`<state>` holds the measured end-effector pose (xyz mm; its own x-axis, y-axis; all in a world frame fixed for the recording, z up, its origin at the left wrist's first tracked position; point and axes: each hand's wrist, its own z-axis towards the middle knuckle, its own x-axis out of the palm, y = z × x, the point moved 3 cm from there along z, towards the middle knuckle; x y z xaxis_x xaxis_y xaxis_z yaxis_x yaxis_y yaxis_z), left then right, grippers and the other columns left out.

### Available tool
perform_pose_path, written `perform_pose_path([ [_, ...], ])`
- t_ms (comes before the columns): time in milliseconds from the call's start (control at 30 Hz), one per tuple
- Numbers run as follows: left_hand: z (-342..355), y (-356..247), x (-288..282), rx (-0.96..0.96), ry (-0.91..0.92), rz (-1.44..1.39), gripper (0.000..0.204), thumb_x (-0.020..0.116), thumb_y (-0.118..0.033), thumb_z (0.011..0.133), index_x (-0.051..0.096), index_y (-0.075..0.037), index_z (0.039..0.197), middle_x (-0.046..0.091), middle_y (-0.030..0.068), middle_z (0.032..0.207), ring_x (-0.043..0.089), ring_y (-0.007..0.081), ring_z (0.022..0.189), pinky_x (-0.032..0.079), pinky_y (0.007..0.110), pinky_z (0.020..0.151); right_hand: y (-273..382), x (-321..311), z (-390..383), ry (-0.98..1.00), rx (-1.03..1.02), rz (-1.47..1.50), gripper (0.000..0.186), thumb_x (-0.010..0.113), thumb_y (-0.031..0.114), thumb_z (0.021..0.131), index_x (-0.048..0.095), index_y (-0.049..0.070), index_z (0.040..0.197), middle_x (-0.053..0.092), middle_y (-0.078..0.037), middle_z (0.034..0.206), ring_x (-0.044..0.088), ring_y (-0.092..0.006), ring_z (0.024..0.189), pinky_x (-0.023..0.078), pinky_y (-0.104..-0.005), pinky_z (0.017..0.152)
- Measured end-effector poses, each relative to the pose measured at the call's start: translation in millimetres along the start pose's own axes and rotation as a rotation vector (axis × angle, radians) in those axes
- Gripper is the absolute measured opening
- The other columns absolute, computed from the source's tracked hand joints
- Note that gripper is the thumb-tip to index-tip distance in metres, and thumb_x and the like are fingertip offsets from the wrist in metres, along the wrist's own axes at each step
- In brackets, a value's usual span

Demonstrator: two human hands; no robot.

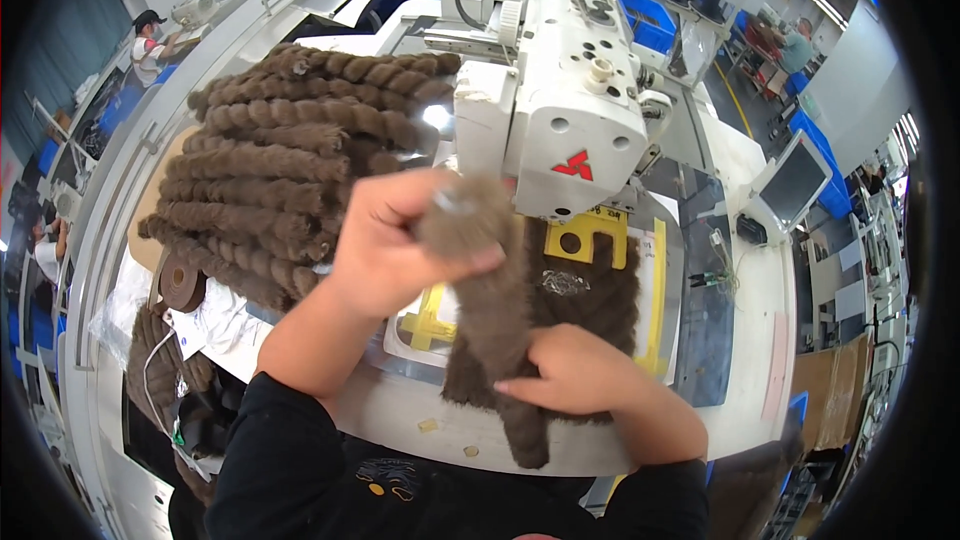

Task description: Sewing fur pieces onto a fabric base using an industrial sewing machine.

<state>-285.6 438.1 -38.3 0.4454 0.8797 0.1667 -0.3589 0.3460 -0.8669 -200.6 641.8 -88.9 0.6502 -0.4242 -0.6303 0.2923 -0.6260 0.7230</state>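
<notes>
My left hand (pixel 375 240) is closed around the upper end of a brown plush roll (pixel 490 310), raised in front of the sewing machine head. The roll hangs down toward the table's front edge, and its top is blurred. Lower down, my right hand (pixel 580 370) grips the same roll from the right, its fingertips partly hidden by the fur. Behind the roll, a flat brown plush piece (pixel 610 315) lies on the machine bed, partly covered by a yellow plate (pixel 568 243) with a round hole. A small clear shiny patch (pixel 565 282) shows on that flat piece.
The white sewing machine (pixel 575 130) rises straight ahead. A pile of twisted brown plush rolls (pixel 265 165) lies at the left, with a brown tape reel (pixel 182 283) beside it. A screen (pixel 795 180) stands at the right. Other people work farther back on both sides.
</notes>
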Motion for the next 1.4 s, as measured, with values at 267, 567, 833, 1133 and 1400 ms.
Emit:
perform_pose_path([
  [267, -16.2, 25.5, 52.6, 0.356, 0.386, 0.455, 0.033, 0.078, 0.002, 0.072, 0.071, -0.002, 0.104, 0.068, 0.0108, 0.091, 0.066, 0.0296, 0.076, 0.053, 0.035, 0.065, 5.6, -47.2, -27.4, -0.681, -0.257, 0.004, 0.041, 0.08, 0.005, 0.072, 0.066, 0.004, 0.111, 0.065, -0.013, 0.096, 0.066, -0.0349, 0.088, 0.053, -0.0398, 0.074],
  [567, -27.0, 47.1, 64.8, 0.228, 0.312, 0.339, 0.032, 0.067, 0.008, 0.08, 0.069, 0.001, 0.112, 0.065, 0.0171, 0.105, 0.065, 0.0306, 0.092, 0.054, 0.038, 0.079, -3.5, -46.2, -33.5, -0.869, -0.263, -0.218, 0.04, 0.087, 0.008, 0.07, 0.068, 0.006, 0.105, 0.065, -0.011, 0.093, 0.065, -0.0294, 0.081, 0.053, -0.0376, 0.068],
  [833, -13.6, 61.6, 54.8, 0.198, 0.533, 0.254, 0.014, 0.057, 0.004, 0.094, 0.066, -0.002, 0.103, 0.062, 0.0135, 0.094, 0.06, 0.0321, 0.083, 0.05, 0.039, 0.072, 12.0, -71.1, -52.0, -0.893, -0.513, -0.183, 0.04, 0.088, 0.002, 0.067, 0.072, 0.007, 0.104, 0.065, -0.009, 0.101, 0.064, -0.0265, 0.084, 0.052, -0.0353, 0.068],
  [1133, -15.1, 67.3, 54.5, -0.003, 0.665, 0.05, 0.012, 0.057, -0.01, 0.104, 0.066, -0.001, 0.101, 0.065, 0.0121, 0.092, 0.061, 0.0275, 0.081, 0.05, 0.038, 0.074, 4.2, -68.8, -48.1, -0.701, -0.432, -0.065, 0.029, 0.084, 0.001, 0.07, 0.073, 0.01, 0.094, 0.062, -0.005, 0.095, 0.063, -0.0245, 0.08, 0.051, -0.0344, 0.068],
  [1400, -20.0, 71.4, 50.0, -0.18, 0.525, 0.004, 0.016, 0.056, -0.012, 0.106, 0.066, 0.001, 0.11, 0.067, 0.0043, 0.096, 0.058, 0.0116, 0.087, 0.05, 0.03, 0.079, -7.5, -65.8, -39.3, -0.769, -0.49, -0.138, 0.028, 0.087, 0.003, 0.067, 0.073, 0.011, 0.09, 0.062, -0.004, 0.09, 0.063, -0.0233, 0.078, 0.05, -0.0336, 0.065],
])
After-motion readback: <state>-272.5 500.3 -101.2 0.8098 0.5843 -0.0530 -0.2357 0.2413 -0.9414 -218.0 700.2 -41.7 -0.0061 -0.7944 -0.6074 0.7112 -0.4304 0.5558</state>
